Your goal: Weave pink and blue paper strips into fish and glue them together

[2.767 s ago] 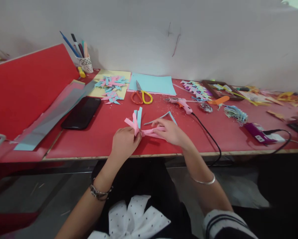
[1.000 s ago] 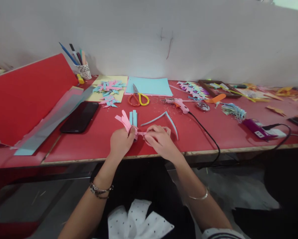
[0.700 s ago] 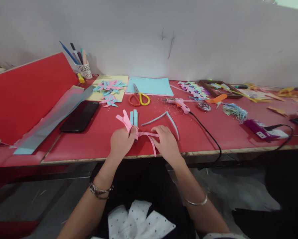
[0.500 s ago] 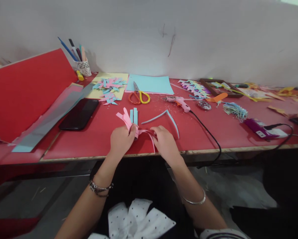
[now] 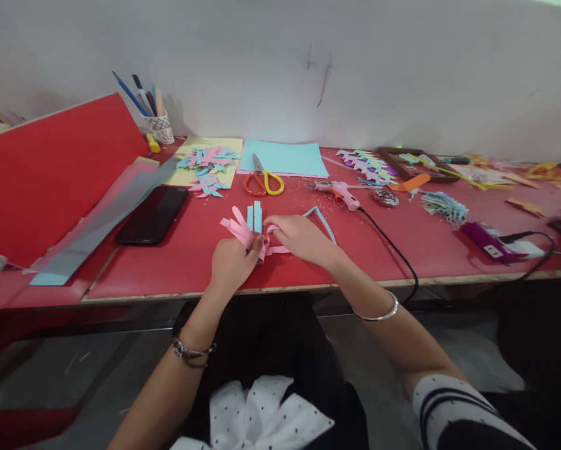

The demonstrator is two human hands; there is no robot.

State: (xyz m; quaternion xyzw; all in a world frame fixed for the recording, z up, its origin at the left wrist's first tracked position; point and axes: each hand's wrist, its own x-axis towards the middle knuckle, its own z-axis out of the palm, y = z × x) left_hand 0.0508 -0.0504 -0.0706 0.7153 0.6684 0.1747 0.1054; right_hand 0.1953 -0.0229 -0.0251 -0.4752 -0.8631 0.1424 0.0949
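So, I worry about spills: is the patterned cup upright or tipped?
Upright: the patterned cup stands base-down, pens poking from its top.

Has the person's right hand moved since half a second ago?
Yes. Judged against the scissors, the right hand has shifted left and away from the person, closer to them.
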